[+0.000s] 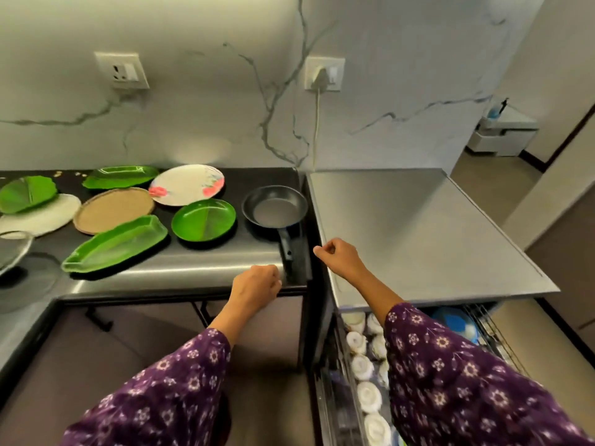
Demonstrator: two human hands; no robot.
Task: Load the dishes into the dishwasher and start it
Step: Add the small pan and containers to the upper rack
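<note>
Pan (275, 210) and plates (203, 220) are lying on the counter (193, 267). Left hand (257, 284), beside the pan handle, and right hand (338, 259), over the dishwasher (418, 226) top, are curling their fingers, gripping nothing.

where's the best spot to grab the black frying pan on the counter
Take the frying pan by its handle. The handle sticks straight out toward the front edge of the counter, so come from the near side and wrap the fingers around it. The left hand is right beside its end.
</note>
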